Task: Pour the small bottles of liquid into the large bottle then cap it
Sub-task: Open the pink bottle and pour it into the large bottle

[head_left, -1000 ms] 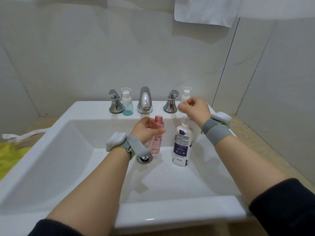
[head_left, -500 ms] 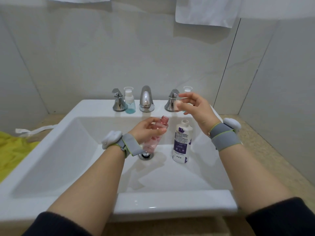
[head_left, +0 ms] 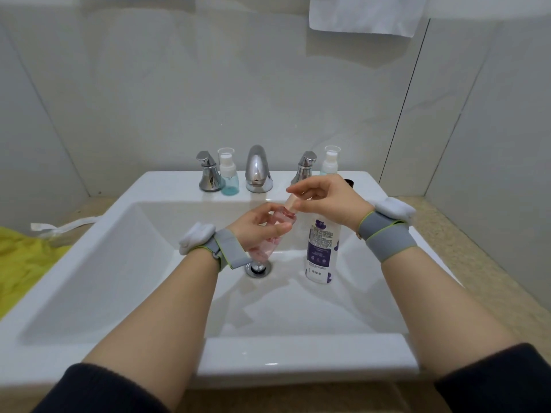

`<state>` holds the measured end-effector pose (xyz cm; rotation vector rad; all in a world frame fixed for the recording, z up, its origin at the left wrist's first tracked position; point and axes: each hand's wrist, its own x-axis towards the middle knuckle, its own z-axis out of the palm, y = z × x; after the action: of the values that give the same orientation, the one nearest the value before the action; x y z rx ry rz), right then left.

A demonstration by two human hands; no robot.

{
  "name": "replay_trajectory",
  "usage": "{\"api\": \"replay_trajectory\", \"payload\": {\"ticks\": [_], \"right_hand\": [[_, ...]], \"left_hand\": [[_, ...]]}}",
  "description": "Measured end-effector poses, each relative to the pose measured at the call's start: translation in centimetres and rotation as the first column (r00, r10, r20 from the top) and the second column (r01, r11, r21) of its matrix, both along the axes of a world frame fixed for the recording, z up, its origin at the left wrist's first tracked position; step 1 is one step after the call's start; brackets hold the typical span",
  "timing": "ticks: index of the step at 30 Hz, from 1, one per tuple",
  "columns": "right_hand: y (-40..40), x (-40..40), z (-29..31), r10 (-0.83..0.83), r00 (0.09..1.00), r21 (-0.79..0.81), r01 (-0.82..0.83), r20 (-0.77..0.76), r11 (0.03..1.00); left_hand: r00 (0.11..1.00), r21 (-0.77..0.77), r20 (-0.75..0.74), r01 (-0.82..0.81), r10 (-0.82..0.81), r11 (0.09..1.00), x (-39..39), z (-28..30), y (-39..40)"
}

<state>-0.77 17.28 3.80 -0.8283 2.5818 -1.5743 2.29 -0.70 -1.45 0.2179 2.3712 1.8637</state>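
A small pink bottle [head_left: 269, 239] is held in my left hand [head_left: 256, 225] over the sink drain, uncapped and tilted with its neck up and to the right. My right hand [head_left: 325, 201] hovers at that neck, thumb and forefinger slightly apart around it; blur hides any contact. The large white bottle [head_left: 320, 251] with a purple label stands upright in the basin just right of the pink bottle, its mouth hidden behind my right hand. Two more small bottles stand on the back ledge: a blue one [head_left: 229, 177] and a pale one [head_left: 330, 162].
The white sink [head_left: 298, 353] has a chrome spout [head_left: 258, 169], two chrome handles [head_left: 207, 171] and a drain [head_left: 258, 268]. A small dark object [head_left: 348, 182] lies on the ledge behind my right hand. Yellow cloth [head_left: 24, 263] lies left; a white towel [head_left: 366, 13] hangs above.
My left hand has tilted the pink bottle from upright toward the large bottle. My right hand rose off the large bottle's top, opened near the back ledge, then came to the pink bottle's neck.
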Motion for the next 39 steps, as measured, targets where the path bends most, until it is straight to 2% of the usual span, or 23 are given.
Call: {"api": "replay_trajectory", "payload": {"ticks": [5, 8, 14, 16, 18, 21, 26, 30, 35, 39], "right_hand": [[0.1, 0.0, 0.2, -0.005, 0.999, 0.127, 0.010, -0.042, 0.992], [0.3, -0.1, 0.3, -0.051, 0.991, 0.235, 0.080, -0.127, 0.969], [-0.2, -0.3, -0.4, -0.163, 0.931, 0.461, 0.307, -0.326, 0.833], [0.0, -0.4, -0.5, -0.159, 0.948, 0.387, 0.260, -0.275, 0.884], [0.4, -0.2, -0.1, -0.080, 0.981, 0.241, 0.122, -0.175, 0.963], [0.4, -0.1, 0.1, 0.024, 0.980, 0.247, 0.026, -0.198, 0.969], [0.0, -0.4, -0.2, -0.082, 0.948, 0.362, 0.195, -0.307, 0.912], [-0.6, 0.0, -0.5, -0.110, 0.866, 0.372, 0.320, -0.487, 0.872], [-0.3, 0.2, 0.0, -0.048, 0.917, 0.239, 0.154, -0.397, 0.959], [-0.2, -0.1, -0.2, -0.026, 0.896, 0.357, 0.202, -0.443, 0.912]], "left_hand": [[1.000, -0.012, -0.003, -0.007, 0.007, 1.000, -0.3, -0.3, -0.4], [1.000, -0.034, -0.004, -0.014, 0.013, 0.999, -0.2, -0.2, -0.3], [1.000, -0.036, 0.007, 0.025, -0.025, 0.999, -0.2, -0.1, 0.0], [1.000, -0.028, -0.001, 0.021, -0.021, 0.999, 0.0, 0.2, 0.1], [1.000, -0.016, 0.000, 0.008, -0.008, 1.000, 0.1, 0.3, 0.0], [1.000, -0.012, 0.004, 0.003, -0.003, 1.000, 0.0, 0.1, -0.1], [1.000, -0.027, -0.009, 0.028, -0.028, 0.999, 0.0, 0.2, 0.0], [0.999, -0.007, 0.001, 0.035, -0.035, 0.999, 0.1, 0.6, 0.3], [1.000, 0.038, 0.029, 0.010, -0.012, 0.999, 0.3, 0.7, 0.3], [1.000, 0.000, 0.015, 0.014, -0.014, 1.000, 0.0, 0.3, 0.0]]}}
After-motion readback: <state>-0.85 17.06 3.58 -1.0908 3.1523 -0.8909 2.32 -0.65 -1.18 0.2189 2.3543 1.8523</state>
